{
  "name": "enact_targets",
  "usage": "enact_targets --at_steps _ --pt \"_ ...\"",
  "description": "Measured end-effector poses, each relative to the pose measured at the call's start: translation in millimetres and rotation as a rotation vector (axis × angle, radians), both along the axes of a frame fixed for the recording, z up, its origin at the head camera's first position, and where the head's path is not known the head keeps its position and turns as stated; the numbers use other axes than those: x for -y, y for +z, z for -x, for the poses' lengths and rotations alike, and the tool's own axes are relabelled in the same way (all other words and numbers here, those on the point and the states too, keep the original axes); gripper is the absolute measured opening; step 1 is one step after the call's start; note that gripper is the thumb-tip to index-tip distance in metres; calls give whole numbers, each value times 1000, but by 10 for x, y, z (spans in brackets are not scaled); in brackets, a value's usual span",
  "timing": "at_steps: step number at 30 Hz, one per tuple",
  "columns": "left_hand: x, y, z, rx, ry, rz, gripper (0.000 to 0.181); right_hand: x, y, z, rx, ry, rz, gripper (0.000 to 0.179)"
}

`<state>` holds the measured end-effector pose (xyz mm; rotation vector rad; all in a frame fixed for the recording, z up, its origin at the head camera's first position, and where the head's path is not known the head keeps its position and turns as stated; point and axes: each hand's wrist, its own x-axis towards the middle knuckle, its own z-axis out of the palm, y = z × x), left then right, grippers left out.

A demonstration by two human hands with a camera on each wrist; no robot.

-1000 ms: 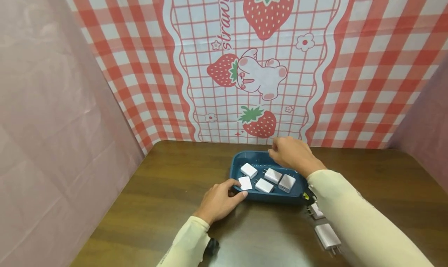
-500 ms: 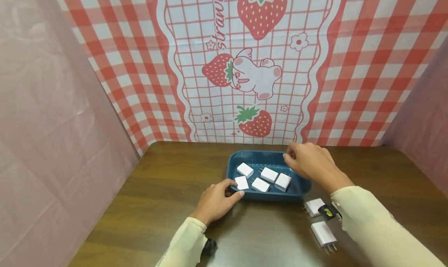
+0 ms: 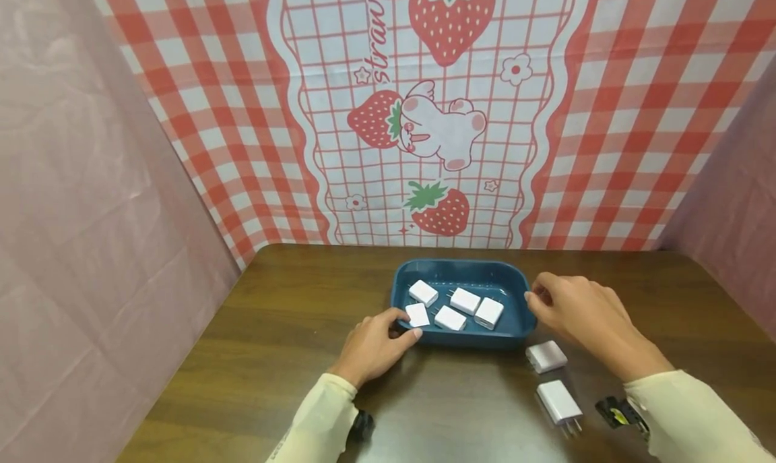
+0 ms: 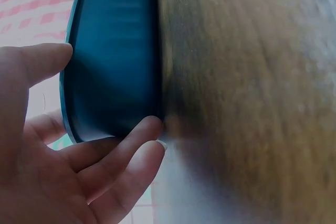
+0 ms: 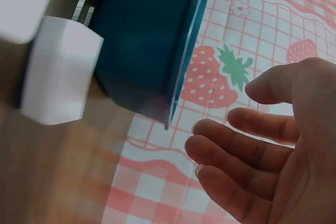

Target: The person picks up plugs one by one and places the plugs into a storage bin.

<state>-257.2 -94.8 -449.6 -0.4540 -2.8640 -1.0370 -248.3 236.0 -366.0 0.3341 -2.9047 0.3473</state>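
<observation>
A dark blue plastic tray (image 3: 514,308) stands on the table with several white plug chargers (image 3: 465,301) lying in it. At its front left corner, my left hand (image 3: 372,345) grips the rim; the left wrist view shows the thumb (image 4: 50,59) on the rim and fingers around the end wall. My right hand (image 3: 582,311) hovers just right of the tray, fingers loosely bent and holding nothing. Below that hand, two chargers lie on the table: one (image 3: 547,356) close to the tray's corner, another (image 3: 559,402) nearer me, its prongs pointing toward me.
The brown wooden table (image 3: 291,328) ends at a hanging cloth (image 3: 630,146) with red checks and strawberries. A pale pink curtain (image 3: 91,213) hangs at the left, and another at the right.
My right hand has moved from over the tray's back right part to the right and toward me, outside the tray. The left hand stays at its corner.
</observation>
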Motion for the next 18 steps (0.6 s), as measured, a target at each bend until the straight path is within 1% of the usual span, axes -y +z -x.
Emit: enact_targets --at_steps 4,9,14,18 --pt "-5 19 -2 11 0 1 43 -98 -50 -141 17 -23 -14 24" --pt "-11 34 -2 6 0 7 42 -240 -139 -317 66 -46 -26 23" --pt "-11 37 -1 5 -2 17 41 -380 -270 -463 138 -18 -59 25" --pt "-7 23 -7 12 -3 18 41 -395 -380 -555 203 12 -90 30"
